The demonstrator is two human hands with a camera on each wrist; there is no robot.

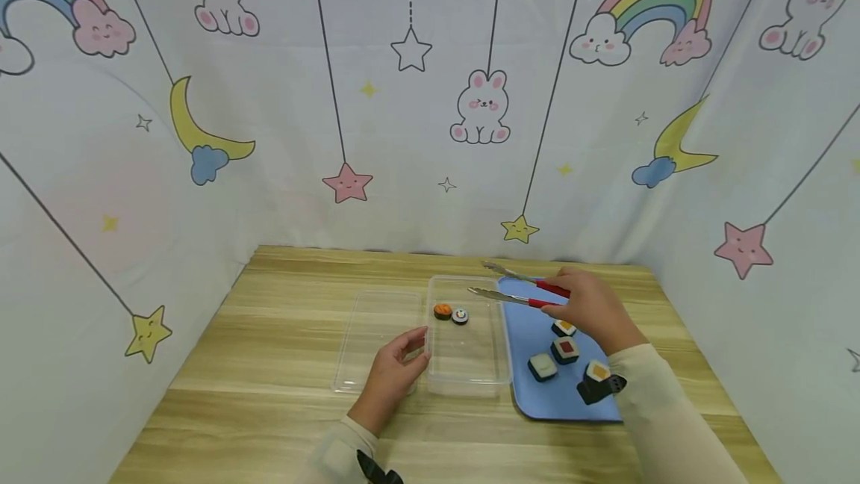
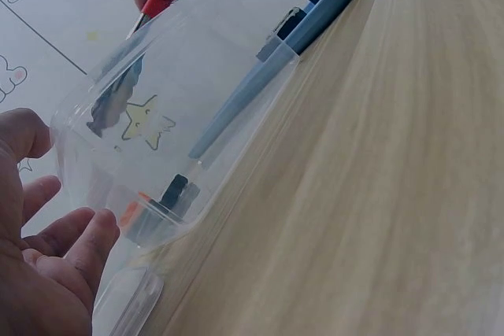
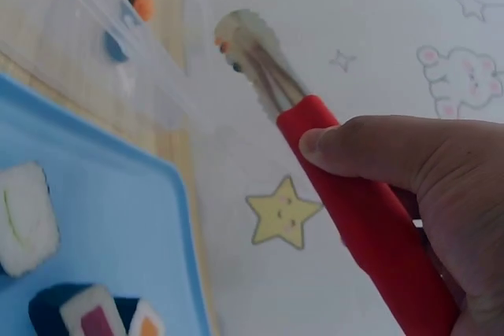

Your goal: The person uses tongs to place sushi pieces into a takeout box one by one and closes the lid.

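Curtain (image 1: 403, 226) with printed rabbits, stars, moons and rainbows, hanging behind and along both sides of a wood-grain table (image 1: 269, 349). Toward the right on the tabletop, a blue tray (image 1: 571, 405), with four sushi pieces (image 1: 542, 367) visible close together on it, white-sided, with red and orange centres among them. Across the tray's right side, a pale sleeve (image 1: 672, 409), hiding that edge from above; at the cuff, a black wrist fitting (image 1: 596, 390), just in front of the piece nearest the sleeve. Left of the tray, a clear container (image 1: 463, 387), its right rim overlapping the tray's edge in the head view. Inside, toward the far left, an orange-topped piece (image 1: 443, 311) and a round white piece (image 1: 460, 316), side by side. Further left, flat on the table, a clear lid (image 1: 376, 312), partly behind the left hand (image 1: 396, 368).

Right hand (image 1: 591, 308) raised over the tray's far part, thumb and fingers gripping red-handled tongs (image 1: 547, 304); metal arms spread well apart, tips pointing left above the container's far end. Left hand low beside the container's left wall, fingers loosely bent and parted, palm toward the wall; firm contact hard to tell
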